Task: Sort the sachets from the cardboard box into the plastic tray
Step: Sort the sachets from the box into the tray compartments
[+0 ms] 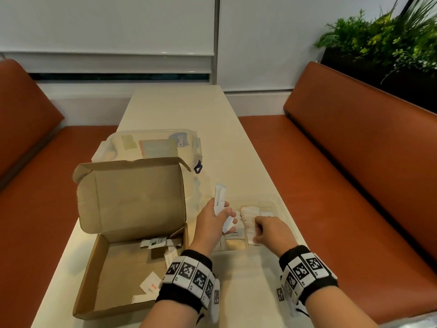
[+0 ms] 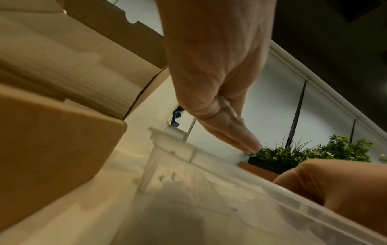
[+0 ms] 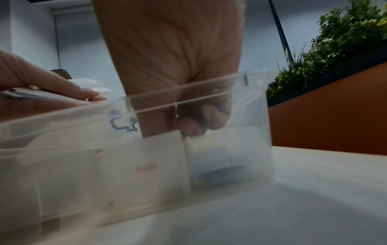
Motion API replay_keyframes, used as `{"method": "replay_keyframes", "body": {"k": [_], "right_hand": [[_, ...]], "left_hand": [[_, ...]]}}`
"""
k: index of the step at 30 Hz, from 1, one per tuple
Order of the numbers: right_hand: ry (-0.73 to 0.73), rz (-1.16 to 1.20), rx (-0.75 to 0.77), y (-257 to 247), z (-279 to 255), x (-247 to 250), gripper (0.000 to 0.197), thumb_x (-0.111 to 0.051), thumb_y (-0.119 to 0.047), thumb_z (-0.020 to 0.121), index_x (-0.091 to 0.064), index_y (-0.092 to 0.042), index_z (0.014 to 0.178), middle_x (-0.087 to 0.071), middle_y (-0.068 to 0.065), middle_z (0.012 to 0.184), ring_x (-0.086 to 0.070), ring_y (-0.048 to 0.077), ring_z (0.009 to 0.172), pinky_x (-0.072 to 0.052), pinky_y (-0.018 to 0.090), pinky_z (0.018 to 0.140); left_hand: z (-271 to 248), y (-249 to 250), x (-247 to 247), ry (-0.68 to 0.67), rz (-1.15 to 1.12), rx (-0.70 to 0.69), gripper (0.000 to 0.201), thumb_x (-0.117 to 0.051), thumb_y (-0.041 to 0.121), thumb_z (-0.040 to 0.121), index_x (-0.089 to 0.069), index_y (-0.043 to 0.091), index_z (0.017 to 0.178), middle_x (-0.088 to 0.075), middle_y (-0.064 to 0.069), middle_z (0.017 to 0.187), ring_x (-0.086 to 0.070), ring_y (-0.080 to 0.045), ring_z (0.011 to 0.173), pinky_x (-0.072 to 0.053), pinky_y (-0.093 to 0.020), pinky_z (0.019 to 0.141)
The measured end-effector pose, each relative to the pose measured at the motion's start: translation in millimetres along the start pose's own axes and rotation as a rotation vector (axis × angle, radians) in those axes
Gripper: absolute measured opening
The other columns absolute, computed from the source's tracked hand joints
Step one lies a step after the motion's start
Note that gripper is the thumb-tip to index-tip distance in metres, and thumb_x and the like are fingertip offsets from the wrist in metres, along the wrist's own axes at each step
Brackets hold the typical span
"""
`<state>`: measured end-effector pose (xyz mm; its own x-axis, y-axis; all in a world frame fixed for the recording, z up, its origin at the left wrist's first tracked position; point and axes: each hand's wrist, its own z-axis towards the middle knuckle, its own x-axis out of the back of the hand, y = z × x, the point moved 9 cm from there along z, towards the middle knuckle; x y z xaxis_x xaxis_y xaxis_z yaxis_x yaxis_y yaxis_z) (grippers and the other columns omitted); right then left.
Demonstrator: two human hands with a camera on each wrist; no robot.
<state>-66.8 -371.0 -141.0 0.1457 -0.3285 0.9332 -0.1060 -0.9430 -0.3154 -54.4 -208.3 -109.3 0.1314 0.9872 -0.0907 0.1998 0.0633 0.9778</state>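
Observation:
The open cardboard box [image 1: 123, 261] lies at the left with its lid raised, and a few white sachets [image 1: 151, 284] lie loose inside. Right of it stands the clear plastic tray [image 1: 274, 200], with rows of upright sachets [image 1: 248, 213] in its compartments. My left hand [image 1: 227, 214] hovers over the tray's left end and grips a bundle of long white stick sachets [image 1: 218, 197]. My right hand [image 1: 259, 233] is down inside the tray, its fingers curled onto the top of a white sachet [image 3: 163, 149]. The right wrist view shows those fingers [image 3: 194, 122] through the tray wall [image 3: 259, 116].
A clear lidded container [image 1: 151, 145] sits behind the box lid. Orange benches [image 1: 354, 174] run along both sides of the narrow cream table [image 1: 184, 110]. A planter with green plants [image 1: 387, 39] stands at the back right. The table's near edge is by my wrists.

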Motion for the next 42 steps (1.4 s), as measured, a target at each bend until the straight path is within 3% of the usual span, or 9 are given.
{"method": "replay_keyframes", "body": {"k": [5, 10, 14, 19, 22, 28, 33, 38, 42], "right_hand": [[0.018, 0.038, -0.049, 5, 2, -1, 0.034, -0.063, -0.009, 0.076, -0.035, -0.022, 0.061, -0.043, -0.006, 0.061, -0.041, 0.012, 0.058, -0.027, 0.019, 0.048], [0.05, 0.099, -0.042, 4, -2, 8, 0.032, -0.067, -0.019, 0.078, -0.039, -0.022, 0.065, -0.044, -0.007, 0.064, -0.04, 0.009, 0.057, -0.028, 0.02, 0.049], [0.266, 0.521, 0.016, -10, -8, 43, 0.017, -0.058, -0.033, 0.091, -0.061, -0.017, 0.084, -0.06, -0.005, 0.074, -0.05, 0.005, 0.062, -0.038, 0.02, 0.058], [0.101, 0.923, 0.05, -36, -4, 53, 0.013, -0.063, -0.023, 0.089, -0.07, -0.013, 0.085, -0.066, -0.006, 0.07, -0.054, 0.005, 0.056, -0.044, 0.021, 0.054], [0.102, 0.997, 0.055, -40, -2, 56, 0.011, -0.067, -0.015, 0.085, -0.068, -0.01, 0.076, -0.062, -0.009, 0.062, -0.054, 0.004, 0.055, -0.045, 0.02, 0.054], [0.25, 1.277, -0.032, -28, 3, 68, 0.011, -0.059, -0.006, 0.091, -0.057, -0.005, 0.08, -0.064, 0.01, 0.068, -0.061, 0.019, 0.059, -0.054, 0.026, 0.06], [0.282, 1.265, 0.034, -35, 5, 75, 0.014, -0.06, -0.003, 0.089, -0.058, -0.011, 0.101, -0.067, 0.002, 0.064, -0.067, 0.019, 0.064, -0.059, 0.029, 0.068], [0.244, 1.15, 0.138, -45, 0, 83, 0.007, -0.065, -0.001, 0.085, -0.065, -0.008, 0.088, -0.07, 0.01, 0.075, -0.07, 0.025, 0.074, -0.058, 0.026, 0.072], [0.14, 1.0, 0.218, -53, -7, 80, 0.013, -0.071, 0.002, 0.077, -0.068, -0.009, 0.081, -0.072, 0.004, 0.086, -0.07, 0.012, 0.078, -0.052, 0.015, 0.069]], "left_hand": [[-2, -1, -1, -0.01, 0.013, 0.014, 0.012, -0.059, 0.01, 0.091, -0.055, 0.019, 0.098, -0.064, -0.017, 0.101, -0.065, -0.021, 0.082, -0.057, -0.026, 0.058], [-5, -5, -9, -0.107, -0.064, 0.063, 0.013, -0.057, 0.01, 0.093, -0.056, 0.011, 0.106, -0.066, -0.013, 0.088, -0.066, -0.022, 0.073, -0.06, -0.036, 0.064], [-9, -6, -16, -0.203, -0.094, 0.095, 0.017, -0.057, 0.017, 0.094, -0.057, 0.01, 0.11, -0.068, -0.011, 0.089, -0.067, -0.022, 0.075, -0.06, -0.041, 0.07], [-16, -4, -29, -0.313, -0.097, 0.112, 0.026, -0.056, 0.022, 0.095, -0.058, 0.013, 0.119, -0.069, -0.012, 0.093, -0.068, -0.023, 0.078, -0.059, -0.039, 0.068], [-15, -4, -27, -0.277, -0.131, 0.118, 0.024, -0.053, 0.023, 0.097, -0.058, 0.013, 0.118, -0.069, -0.015, 0.095, -0.067, -0.025, 0.077, -0.06, -0.041, 0.069], [-7, -5, 4, -0.017, -0.217, 0.13, 0.015, -0.05, 0.014, 0.097, -0.058, 0.008, 0.109, -0.065, -0.015, 0.091, -0.065, -0.024, 0.063, -0.06, -0.036, 0.055], [-7, -2, 8, 0.003, -0.197, 0.115, 0.017, -0.05, 0.014, 0.097, -0.057, 0.007, 0.111, -0.065, -0.015, 0.095, -0.063, -0.022, 0.06, -0.057, -0.031, 0.05], [-5, -1, 9, 0.022, -0.249, 0.122, 0.018, -0.05, 0.016, 0.098, -0.055, 0.008, 0.113, -0.066, -0.016, 0.093, -0.063, -0.023, 0.06, -0.056, -0.031, 0.05], [-4, 2, 8, 0.02, -0.313, 0.117, 0.017, -0.05, 0.02, 0.098, -0.056, 0.014, 0.112, -0.069, -0.016, 0.089, -0.065, -0.022, 0.06, -0.055, -0.029, 0.05]]}}
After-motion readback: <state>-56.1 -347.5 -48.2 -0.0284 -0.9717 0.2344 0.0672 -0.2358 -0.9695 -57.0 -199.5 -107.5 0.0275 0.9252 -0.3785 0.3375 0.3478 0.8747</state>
